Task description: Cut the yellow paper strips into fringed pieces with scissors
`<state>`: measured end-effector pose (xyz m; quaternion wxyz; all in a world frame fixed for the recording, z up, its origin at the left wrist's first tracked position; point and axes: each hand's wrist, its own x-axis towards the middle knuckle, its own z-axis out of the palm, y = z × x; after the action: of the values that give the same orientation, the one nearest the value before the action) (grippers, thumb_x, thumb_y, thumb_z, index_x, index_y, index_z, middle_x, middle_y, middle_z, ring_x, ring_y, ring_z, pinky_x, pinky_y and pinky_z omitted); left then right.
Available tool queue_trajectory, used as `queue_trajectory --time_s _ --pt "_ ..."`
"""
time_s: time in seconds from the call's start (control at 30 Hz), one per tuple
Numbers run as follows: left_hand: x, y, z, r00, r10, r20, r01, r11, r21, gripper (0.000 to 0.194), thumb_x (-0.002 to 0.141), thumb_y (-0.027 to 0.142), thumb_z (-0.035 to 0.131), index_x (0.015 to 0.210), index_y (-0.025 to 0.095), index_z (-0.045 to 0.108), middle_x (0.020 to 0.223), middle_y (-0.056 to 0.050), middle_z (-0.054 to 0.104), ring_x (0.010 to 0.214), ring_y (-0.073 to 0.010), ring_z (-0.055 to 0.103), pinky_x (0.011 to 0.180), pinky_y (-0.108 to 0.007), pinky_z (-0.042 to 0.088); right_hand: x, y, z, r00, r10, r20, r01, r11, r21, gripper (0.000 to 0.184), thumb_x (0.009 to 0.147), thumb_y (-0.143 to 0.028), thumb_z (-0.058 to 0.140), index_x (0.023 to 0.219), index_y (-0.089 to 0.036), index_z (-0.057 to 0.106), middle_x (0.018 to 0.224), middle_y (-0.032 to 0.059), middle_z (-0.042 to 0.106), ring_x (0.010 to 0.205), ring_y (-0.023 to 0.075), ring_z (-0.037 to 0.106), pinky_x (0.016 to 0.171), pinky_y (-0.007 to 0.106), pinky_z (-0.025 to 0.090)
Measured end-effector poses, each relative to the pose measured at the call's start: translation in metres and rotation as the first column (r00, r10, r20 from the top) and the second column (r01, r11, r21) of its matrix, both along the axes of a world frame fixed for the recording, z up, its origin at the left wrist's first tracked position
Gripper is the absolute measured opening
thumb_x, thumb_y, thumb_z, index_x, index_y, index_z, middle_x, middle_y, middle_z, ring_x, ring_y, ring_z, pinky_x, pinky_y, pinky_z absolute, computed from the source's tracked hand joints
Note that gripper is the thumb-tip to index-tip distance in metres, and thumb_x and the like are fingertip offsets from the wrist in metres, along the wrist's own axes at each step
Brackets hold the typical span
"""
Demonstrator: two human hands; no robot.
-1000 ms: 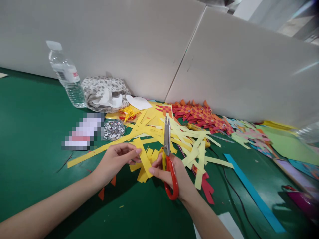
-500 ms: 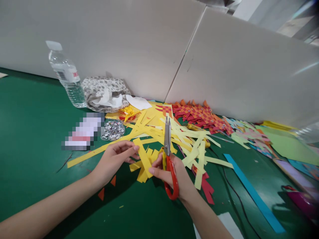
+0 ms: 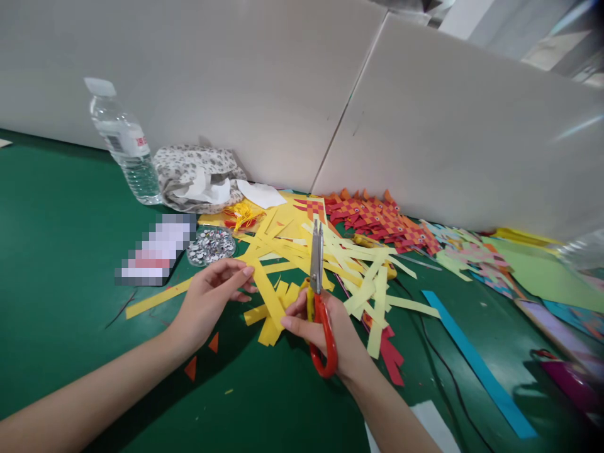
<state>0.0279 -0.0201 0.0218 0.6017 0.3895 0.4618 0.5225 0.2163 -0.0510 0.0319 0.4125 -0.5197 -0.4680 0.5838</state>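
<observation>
My left hand is closed in a pinch at the upper end of a yellow paper strip. The strip slants down to my right hand, whose thumb and fingers pinch its lower end. That same hand also holds scissors with red and yellow handles, blades pointing away from me and almost together. Short cut yellow paper pieces lie on the table just below the strip. Behind both hands spreads a loose heap of long yellow and pale green paper strips.
A water bottle, a patterned cloth pouch and a dish of googly eyes stand back left, near a blurred-out phone-like object. Woven red-orange paper fish lie along the partition. A blue strip and dark cable are right.
My left hand has shifted slightly left and up, its thumb now at the strip's top end. My right hand and the scissors are nearly still.
</observation>
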Motion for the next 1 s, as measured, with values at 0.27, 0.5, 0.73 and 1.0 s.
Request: queue_trajectory --time_s 0.27,0.5,0.73,1.0 --pt "0.002 0.001 0.002 0.991 -0.132 0.016 0.133 0.987 -0.090 0.024 0.071 0.038 0.073 0.082 0.018 0.063 0.075 0.002 0.064 0.063 -0.0110 0.063 0.053 -0.018 0.050 -0.001 0.000 -0.002 0.999 -0.035 0.018 0.035 0.999 0.026 0.039 0.055 -0.031 0.083 0.074 -0.022 0.050 0.069 -0.0035 0.063 0.067 0.0144 0.061 0.072 0.032 0.051" --pt "0.009 -0.008 -0.004 0.846 -0.524 -0.097 0.512 0.849 -0.129 0.021 0.064 0.030 0.076 0.069 0.017 0.060 0.063 0.001 0.065 0.059 -0.0123 0.061 0.055 -0.022 0.049 -0.003 0.001 -0.002 0.997 -0.065 0.035 0.063 0.997 0.047 0.041 0.052 -0.036 0.083 0.071 -0.022 0.049 0.066 -0.0041 0.061 0.065 0.0152 0.061 0.070 0.033 0.052" --pt "0.009 -0.010 -0.004 0.829 -0.514 -0.221 0.524 0.851 -0.013 0.014 0.071 0.026 0.070 0.079 0.017 0.062 0.070 0.001 0.064 0.062 -0.0117 0.060 0.059 -0.021 0.048 -0.005 -0.001 -0.002 0.998 -0.067 0.016 0.065 0.996 0.058 0.040 0.053 -0.035 0.082 0.070 -0.022 0.049 0.067 -0.0032 0.063 0.064 0.0150 0.061 0.072 0.034 0.052" --pt "0.009 -0.010 -0.005 0.849 -0.493 -0.189 0.498 0.867 -0.023 0.019 0.067 0.026 0.072 0.082 0.018 0.062 0.071 0.000 0.063 0.062 -0.0136 0.060 0.058 -0.023 0.048 -0.005 0.000 -0.007 0.998 -0.052 -0.030 0.054 0.997 0.063 0.041 0.052 -0.036 0.083 0.071 -0.022 0.049 0.073 -0.0004 0.066 0.069 0.0180 0.065 0.071 0.034 0.053"
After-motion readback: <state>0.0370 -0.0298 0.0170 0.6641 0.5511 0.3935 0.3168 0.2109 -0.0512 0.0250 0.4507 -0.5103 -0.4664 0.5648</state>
